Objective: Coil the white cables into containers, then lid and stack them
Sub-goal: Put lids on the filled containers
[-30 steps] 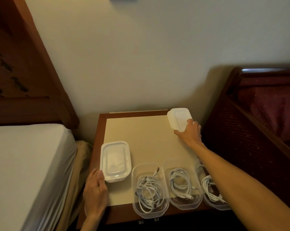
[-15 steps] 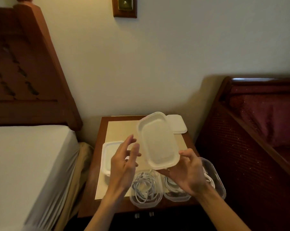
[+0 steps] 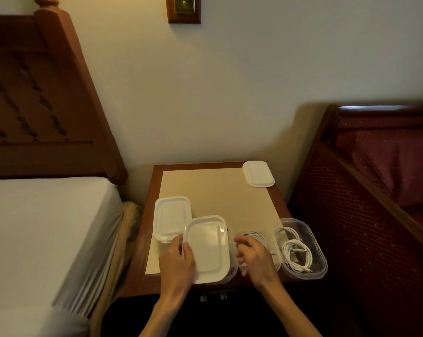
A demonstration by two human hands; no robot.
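My left hand [image 3: 177, 260] grips the left edge of a white lid [image 3: 206, 249], thumb on top, holding it flat over the nearest clear box [image 3: 232, 271]. My right hand [image 3: 255, 255] sits at the lid's right side, fingers curled; I cannot tell whether they touch it. Behind that hand a second box [image 3: 277, 262] shows coiled cable [image 3: 254, 235], and a third box [image 3: 319, 254] holds white cable [image 3: 295, 254]. A lidded box [image 3: 171, 218] stands just left. A spare lid [image 3: 257, 173] lies at the nightstand's [image 3: 142, 244] far right corner.
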